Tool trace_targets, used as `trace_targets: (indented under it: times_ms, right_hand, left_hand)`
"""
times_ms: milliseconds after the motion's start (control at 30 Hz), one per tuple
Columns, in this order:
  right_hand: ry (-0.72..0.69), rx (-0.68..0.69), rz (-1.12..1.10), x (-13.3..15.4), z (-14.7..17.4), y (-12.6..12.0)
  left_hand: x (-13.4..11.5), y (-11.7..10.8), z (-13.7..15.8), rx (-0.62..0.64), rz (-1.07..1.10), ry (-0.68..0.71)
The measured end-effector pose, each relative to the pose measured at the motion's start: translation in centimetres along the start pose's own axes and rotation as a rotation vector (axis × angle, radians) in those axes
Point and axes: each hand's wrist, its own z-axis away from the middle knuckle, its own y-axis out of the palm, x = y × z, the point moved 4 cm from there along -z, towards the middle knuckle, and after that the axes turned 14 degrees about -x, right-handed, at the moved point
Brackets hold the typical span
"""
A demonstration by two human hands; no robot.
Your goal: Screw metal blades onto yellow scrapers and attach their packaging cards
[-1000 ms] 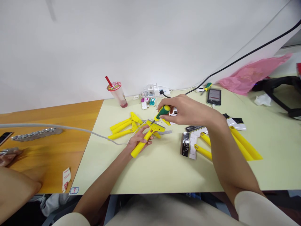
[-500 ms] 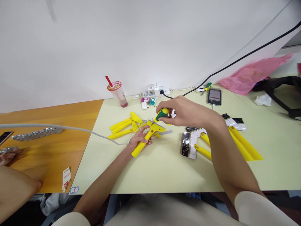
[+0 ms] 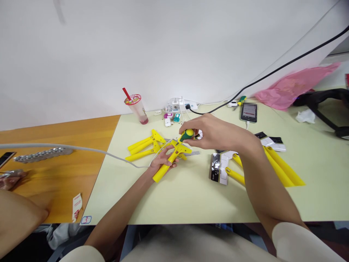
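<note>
My left hand (image 3: 163, 160) is wrapped round the handle of a yellow scraper (image 3: 166, 170), its head tilted away from me. My right hand (image 3: 203, 131) grips a green and yellow screwdriver (image 3: 187, 135) from above. The screwdriver's tip meets the scraper's head; the exact contact point is too small to make out. Just left of my hands, more yellow scrapers (image 3: 141, 145) lie on the table. A grey metal blade (image 3: 193, 153) shows beside the held scraper's head, partly covered by it.
Scrapers with black and white blade covers (image 3: 219, 169) lie under and beside my right forearm. A cup with a red straw (image 3: 138, 109), a power strip (image 3: 177, 106) and a phone (image 3: 248, 112) stand or lie farther back. A white cable (image 3: 109, 153) crosses from the left. Another person's arm (image 3: 19, 218) is at far left.
My right hand and the screwdriver handle have shifted and turned slightly at the scraper's head. My left hand holds the scraper in nearly the same place.
</note>
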Motion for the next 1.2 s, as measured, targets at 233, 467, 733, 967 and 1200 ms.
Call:
trace_targets:
  times_ms: [233,467,733,967,1200]
  right_hand:
    - [-0.023,-0.03,0.038,0.4,-0.2,0.4]
    - [-0.001,-0.055,0.152,0.7,-0.8,1.6]
    - [-0.017,0.0,0.009,0.0,-0.5,2.8]
    - [-0.04,0.011,0.014,0.5,-1.1,2.9]
    - [-0.003,-0.005,0.046,0.4,-1.2,2.8]
  left_hand:
    - [0.3,-0.1,-0.1,-0.01,-0.01,0.015]
    - [0.5,-0.7,-0.7,-0.029,-0.008,0.001]
    - [0.3,-0.6,-0.6,-0.06,0.034,0.012]
    - [0.2,-0.4,-0.4,-0.057,0.041,0.004]
    - [-0.1,0.2,-0.2,-0.086,0.031,-0.029]
